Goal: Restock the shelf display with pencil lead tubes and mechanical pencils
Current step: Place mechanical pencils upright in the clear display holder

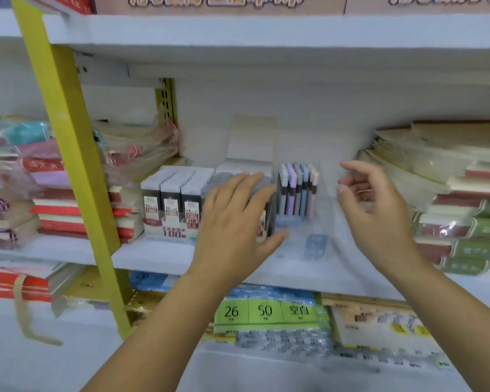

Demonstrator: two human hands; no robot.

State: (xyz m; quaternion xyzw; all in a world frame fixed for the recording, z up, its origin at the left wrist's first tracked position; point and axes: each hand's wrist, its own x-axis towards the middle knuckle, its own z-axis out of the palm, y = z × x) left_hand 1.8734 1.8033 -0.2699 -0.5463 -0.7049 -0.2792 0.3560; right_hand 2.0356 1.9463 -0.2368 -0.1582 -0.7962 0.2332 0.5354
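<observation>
Lead box (170, 202): mid shelf (153, 256), pencils (296, 190) upright in clear holder (323, 222) just beside. Left hand (235, 219): flat, fingers straight, over box's right end. Right hand (376, 205): loosely spread, empty. We advise: nudge box square, gently, without toppling pencils.

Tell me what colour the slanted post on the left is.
The post is yellow; head view.

Your left hand (232, 222) and right hand (379, 213) are both bare. Same for left forearm (159, 321) and right forearm (458, 306), uncovered to the frame's bottom edge. One short, pale nail (343, 189) shows on a right fingertip.
</observation>
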